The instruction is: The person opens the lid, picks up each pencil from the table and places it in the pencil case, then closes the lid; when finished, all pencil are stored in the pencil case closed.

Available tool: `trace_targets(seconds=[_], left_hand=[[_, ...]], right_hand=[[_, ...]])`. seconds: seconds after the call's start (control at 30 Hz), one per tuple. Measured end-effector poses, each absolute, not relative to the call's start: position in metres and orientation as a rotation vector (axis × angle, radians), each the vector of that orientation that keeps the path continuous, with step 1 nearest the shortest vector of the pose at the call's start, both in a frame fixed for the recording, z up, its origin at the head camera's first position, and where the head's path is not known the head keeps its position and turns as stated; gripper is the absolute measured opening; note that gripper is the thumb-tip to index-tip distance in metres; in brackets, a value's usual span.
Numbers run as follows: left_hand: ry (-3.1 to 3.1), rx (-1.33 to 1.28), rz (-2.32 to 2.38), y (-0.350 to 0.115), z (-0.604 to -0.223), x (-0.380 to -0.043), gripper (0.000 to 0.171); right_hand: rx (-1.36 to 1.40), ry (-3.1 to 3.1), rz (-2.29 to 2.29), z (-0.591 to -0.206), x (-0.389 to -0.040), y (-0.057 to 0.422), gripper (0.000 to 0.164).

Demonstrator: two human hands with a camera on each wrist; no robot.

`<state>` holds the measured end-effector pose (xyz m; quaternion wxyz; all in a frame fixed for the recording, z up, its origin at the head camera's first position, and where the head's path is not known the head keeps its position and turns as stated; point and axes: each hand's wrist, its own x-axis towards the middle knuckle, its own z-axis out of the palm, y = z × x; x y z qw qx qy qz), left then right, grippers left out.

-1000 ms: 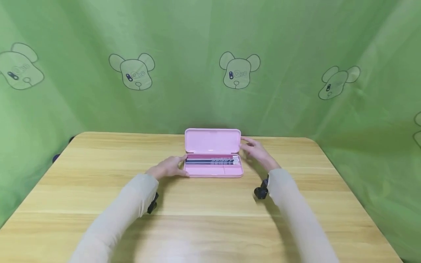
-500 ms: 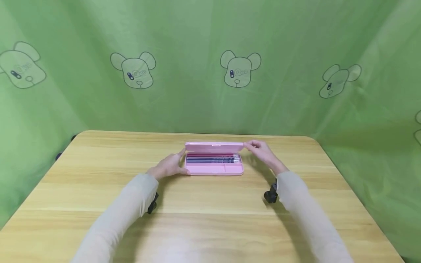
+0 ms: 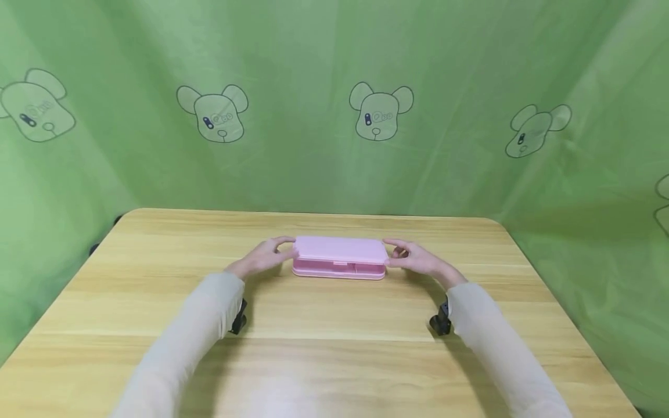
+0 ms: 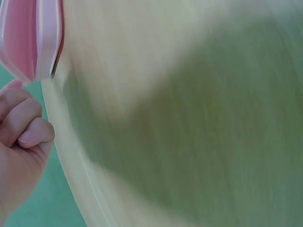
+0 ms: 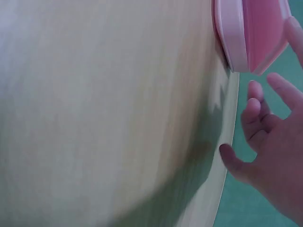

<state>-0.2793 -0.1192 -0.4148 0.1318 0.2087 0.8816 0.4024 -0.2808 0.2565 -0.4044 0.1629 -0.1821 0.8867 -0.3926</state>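
Note:
A pink pencil case (image 3: 341, 248) lies near the table's back edge, its lid tilted down over the base with a gap along the front. At the left end, my left hand (image 3: 263, 255) holds the lid between thumb and forefinger; its other fingers (image 4: 35, 132) are curled in the left wrist view. My right hand (image 3: 415, 257) holds the lid's right end, thumb near the front corner and forefinger farther back. In the right wrist view, one digit (image 5: 293, 35) meets the lid's edge while the other fingers are spread apart from it. The lid hides the pencils.
The case rests on a wood-grain table (image 3: 324, 360) with rounded back corners. A green curtain (image 3: 292, 168) printed with bear heads hangs behind and at both sides. Dark wrist cameras (image 3: 441, 319) sit below both sleeves.
The lid has swung from upright, forward and down over the pencils. My right hand came forward with it; my left hand moved from the base's left side up to the lid.

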Motion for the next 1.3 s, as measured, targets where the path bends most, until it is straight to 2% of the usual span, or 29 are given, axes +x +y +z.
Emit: trace_targets(seconds=[0.17, 0.33, 0.97, 1.3], left_hand=[[2.539, 0.644, 1.09, -0.113, -0.419, -0.279, 0.074], [2.56, 0.659, 0.978, -0.114, -0.418, -0.277, 0.08], [2.6, 0.528, 0.867, -0.105, -0.405, -0.278, 0.084], [2.641, 0.502, 0.753, -0.105, -0.406, -0.279, 0.087]], right_hand=[[-0.563, 2.466, -1.126, -0.407, -0.278, 0.255, 0.079], [-0.562, 2.455, -1.066, -0.41, -0.278, 0.253, 0.084], [-0.544, 2.553, -0.637, -0.389, -0.282, 0.241, 0.076], [-0.448, 2.547, -0.672, -0.389, -0.279, 0.233, 0.076]])
